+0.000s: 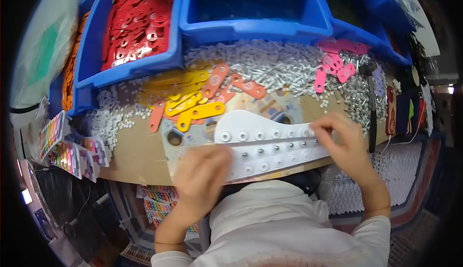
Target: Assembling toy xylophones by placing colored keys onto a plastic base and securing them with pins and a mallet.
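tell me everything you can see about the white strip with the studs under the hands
The white strip is a long, flat, plastic-looking piece with a rounded upper left end, lying across the wooden bench edge. It carries about three rows of small round fittings: white rings along the top and bottom, metallic studs through the middle. The left hand rests over its lower left end, and the right hand pinches at its upper right part. Coloured tags and loose silver pieces lie just behind it.

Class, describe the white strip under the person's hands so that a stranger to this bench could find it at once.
Start at the tan workbench below the blue bins. At its near edge, the left hand and right hand rest on a long white strip. Unlike the small orange and yellow tags heaped behind it, it is wide, white and carries rows of round studs.
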`<state>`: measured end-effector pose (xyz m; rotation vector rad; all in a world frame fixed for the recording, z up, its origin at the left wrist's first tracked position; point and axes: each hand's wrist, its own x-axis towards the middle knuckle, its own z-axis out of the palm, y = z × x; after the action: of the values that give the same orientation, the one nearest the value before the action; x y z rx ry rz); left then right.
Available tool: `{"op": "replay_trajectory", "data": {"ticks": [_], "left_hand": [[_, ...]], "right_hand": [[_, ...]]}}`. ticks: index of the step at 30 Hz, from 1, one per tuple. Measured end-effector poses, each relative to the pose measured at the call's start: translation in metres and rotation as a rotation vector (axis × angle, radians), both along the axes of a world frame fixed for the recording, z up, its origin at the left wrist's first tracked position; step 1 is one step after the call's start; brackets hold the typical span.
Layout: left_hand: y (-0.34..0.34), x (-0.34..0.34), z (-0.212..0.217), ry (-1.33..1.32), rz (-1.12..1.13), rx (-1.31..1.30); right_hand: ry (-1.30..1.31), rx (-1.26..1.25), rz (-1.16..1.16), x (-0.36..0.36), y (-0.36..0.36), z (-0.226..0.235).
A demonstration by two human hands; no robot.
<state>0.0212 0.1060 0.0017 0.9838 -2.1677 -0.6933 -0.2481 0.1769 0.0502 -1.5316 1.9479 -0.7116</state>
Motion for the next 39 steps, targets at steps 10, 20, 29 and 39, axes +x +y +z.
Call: {"op": "replay_trajectory", "data": {"ticks": [10,20,29,39], "left_hand": [[0.036,-0.084,-0.006,-0.073,-0.428,-0.146],[0.031,-0.067,-0.011,-0.171,-0.551,-0.409],[0.024,-0.065,-0.017,-0.170,-0.603,-0.478],[0.031,-0.059,-0.011,-0.065,-0.428,-0.307]], "right_hand": [[-0.066,-0.030,0.185,-0.002,0.041,-0.023],[0.030,-0.199,0.216,0.002,0.054,-0.033],[0.221,-0.319,0.428,-0.014,0.051,-0.034],[0.161,-0.221,0.282,-0.001,0.049,-0.039]]}}
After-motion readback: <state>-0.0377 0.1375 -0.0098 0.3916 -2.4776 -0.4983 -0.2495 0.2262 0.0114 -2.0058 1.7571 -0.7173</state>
